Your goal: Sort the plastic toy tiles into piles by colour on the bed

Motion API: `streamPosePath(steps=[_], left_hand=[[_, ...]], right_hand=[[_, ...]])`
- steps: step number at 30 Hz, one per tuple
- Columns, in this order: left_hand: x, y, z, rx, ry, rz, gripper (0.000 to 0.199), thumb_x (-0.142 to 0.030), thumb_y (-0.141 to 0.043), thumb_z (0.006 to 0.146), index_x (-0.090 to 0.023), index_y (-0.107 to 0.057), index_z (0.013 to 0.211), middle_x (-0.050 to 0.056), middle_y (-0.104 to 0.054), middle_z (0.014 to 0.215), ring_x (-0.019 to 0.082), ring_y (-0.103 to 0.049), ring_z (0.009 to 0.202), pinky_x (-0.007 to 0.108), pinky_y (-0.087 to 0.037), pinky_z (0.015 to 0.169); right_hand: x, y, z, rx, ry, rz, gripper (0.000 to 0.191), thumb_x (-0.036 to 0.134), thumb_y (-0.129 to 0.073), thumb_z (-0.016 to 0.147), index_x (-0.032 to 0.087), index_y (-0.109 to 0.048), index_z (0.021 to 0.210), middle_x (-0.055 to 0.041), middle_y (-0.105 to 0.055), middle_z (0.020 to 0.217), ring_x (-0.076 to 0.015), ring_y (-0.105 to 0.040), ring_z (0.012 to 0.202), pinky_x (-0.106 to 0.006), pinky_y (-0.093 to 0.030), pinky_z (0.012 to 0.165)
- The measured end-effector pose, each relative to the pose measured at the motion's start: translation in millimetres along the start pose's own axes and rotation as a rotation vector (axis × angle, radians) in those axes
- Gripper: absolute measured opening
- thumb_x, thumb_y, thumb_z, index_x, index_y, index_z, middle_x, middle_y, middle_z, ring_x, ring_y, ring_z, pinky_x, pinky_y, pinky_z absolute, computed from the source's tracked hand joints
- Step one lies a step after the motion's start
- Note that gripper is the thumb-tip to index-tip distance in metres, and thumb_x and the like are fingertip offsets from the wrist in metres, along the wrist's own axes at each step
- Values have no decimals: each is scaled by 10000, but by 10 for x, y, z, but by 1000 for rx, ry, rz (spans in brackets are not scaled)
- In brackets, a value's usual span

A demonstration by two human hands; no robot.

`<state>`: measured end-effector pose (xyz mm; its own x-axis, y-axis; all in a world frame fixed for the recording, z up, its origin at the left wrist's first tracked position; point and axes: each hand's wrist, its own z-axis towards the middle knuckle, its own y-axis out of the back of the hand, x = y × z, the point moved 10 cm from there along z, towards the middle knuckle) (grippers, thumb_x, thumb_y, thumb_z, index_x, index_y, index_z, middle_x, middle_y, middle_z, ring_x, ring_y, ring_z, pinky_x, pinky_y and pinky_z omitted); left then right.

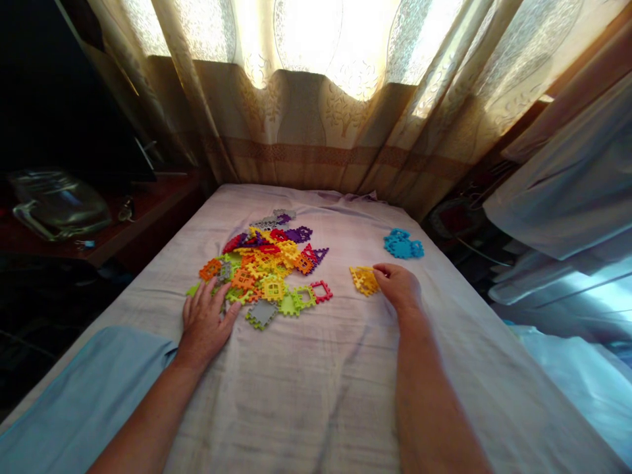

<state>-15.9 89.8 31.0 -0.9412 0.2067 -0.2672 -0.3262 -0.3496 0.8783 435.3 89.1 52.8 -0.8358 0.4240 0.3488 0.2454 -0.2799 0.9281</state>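
Observation:
A heap of toothed plastic building tiles (269, 257) in yellow, orange, red, purple, green and grey lies left of centre on the bed sheet. My left hand (207, 319) rests at the near left edge of this heap, fingers spread and holding nothing. To the right of the heap, my right hand (399, 286) pinches the edge of a yellow building tile (364, 281) low over the sheet. Whether a second tile lies under it I cannot tell. Several blue building tiles (403, 244) form a small separate pile beyond my right hand.
A pale bed sheet (296, 395) covers the surface. Light blue cloth (99, 382) lies at the near left. On a dark red table (133, 224) at the left stand a glass jug (59, 207) and a dark screen (64, 99). Curtains (306, 125) hang behind; clothes (567, 171) hang at right.

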Motion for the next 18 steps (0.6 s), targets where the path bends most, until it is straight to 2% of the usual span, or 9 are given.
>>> streamPosePath(steps=[5,8,10,13,16,18], left_hand=[[-7,2,-1,2,-7,13,519,-473,-389,919,-168,-561,1302,176,-450,1469,327,-351,1395,529,-259,1144],[-3,-1,-3,-2,-7,15,526,-479,-382,919,-164,-561,1301,180,-445,1474,333,-344,1400,536,-255,1145],[-1,-6,-5,0,-4,10,520,-476,-394,914,-168,-563,1298,177,-444,1476,331,-342,1403,534,-251,1148],[8,-9,-5,2,7,-12,502,-462,-422,905,-191,-561,1304,161,-441,1483,328,-335,1408,535,-249,1149],[18,-9,-6,-4,16,-25,493,-451,-435,900,-214,-554,1316,146,-441,1487,323,-326,1414,542,-242,1150],[20,-9,-6,-8,18,-26,490,-451,-447,895,-222,-555,1315,140,-448,1483,317,-327,1415,537,-239,1152]], right_hand=[[37,52,-19,68,8,-23,284,360,-589,795,280,-773,996,-20,-766,893,-182,-676,780,-260,-436,621],[214,131,-66,53,36,-37,257,376,-584,810,277,-779,945,-32,-764,864,-188,-673,768,-265,-427,615],[487,128,-147,43,111,-15,252,365,-561,840,269,-775,934,-41,-762,898,-196,-674,797,-278,-447,655],[1153,6,-418,37,372,88,241,320,-556,870,244,-756,981,-59,-748,990,-203,-667,892,-306,-480,797],[1818,-221,-850,69,687,181,317,300,-613,850,244,-695,1152,-79,-691,1189,-229,-608,1095,-359,-451,962],[2058,-385,-1073,100,786,168,433,341,-642,844,235,-629,1264,-107,-593,1355,-267,-512,1252,-417,-410,1028]])
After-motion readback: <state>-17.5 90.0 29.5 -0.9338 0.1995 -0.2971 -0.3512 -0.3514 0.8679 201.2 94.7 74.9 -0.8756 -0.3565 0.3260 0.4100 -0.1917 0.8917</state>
